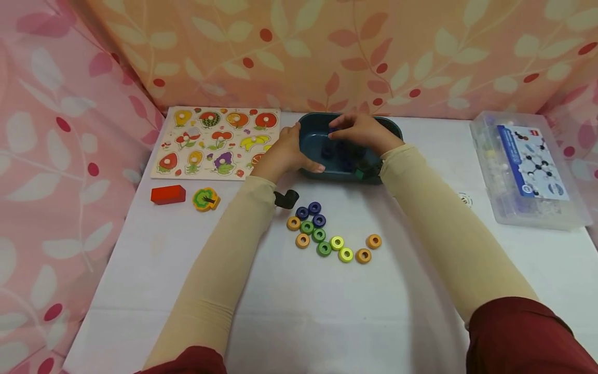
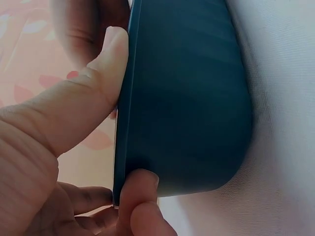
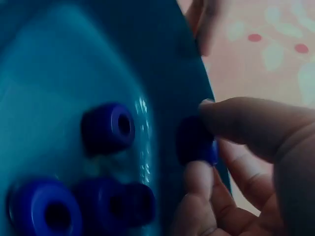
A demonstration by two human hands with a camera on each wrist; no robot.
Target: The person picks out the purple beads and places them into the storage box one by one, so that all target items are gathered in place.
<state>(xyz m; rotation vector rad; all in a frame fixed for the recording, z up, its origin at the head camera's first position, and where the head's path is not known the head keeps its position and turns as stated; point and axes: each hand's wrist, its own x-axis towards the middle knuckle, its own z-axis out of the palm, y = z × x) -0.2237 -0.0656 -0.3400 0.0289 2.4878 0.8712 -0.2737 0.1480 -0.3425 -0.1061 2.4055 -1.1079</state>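
A dark teal plastic tub stands at the back middle of the table. My left hand holds its left end, with the thumb along the rim and fingers bent round the edge in the left wrist view. My right hand is over the tub, pinching a blue ring bead between thumb and fingertips beside the inner wall. Other blue ring beads lie on the tub's floor. On the table in front are several ring beads: blue, green, yellow and orange.
A fruit puzzle board lies behind and left, partly covered by my left hand. A red block and a tree-shaped piece sit in front of it. At the right is a clear plastic case with a molecule-picture label. Patterned curtains surround the table.
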